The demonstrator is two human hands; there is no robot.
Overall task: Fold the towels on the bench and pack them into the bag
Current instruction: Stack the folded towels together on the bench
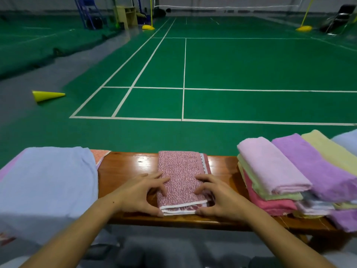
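Centrally on the bench (125,167), a folded patterned towel (181,178) is pinched at its near corners by the left hand (139,194) and right hand (218,198), seemingly to square it, with folded towels (280,171) stacked right.

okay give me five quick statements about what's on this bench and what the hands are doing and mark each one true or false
1. Both hands grip the folded patterned pink towel, the left hand at its left edge, the right hand at its right edge. True.
2. The patterned towel lies on the green court floor. False: it lies on the wooden bench.
3. A pile of folded towels sits on the bench to the right of the hands. True.
4. The yellow cone stands upright. False: it lies on its side on the floor.
5. The light blue towel is to the right of the patterned towel. False: it is to the left.
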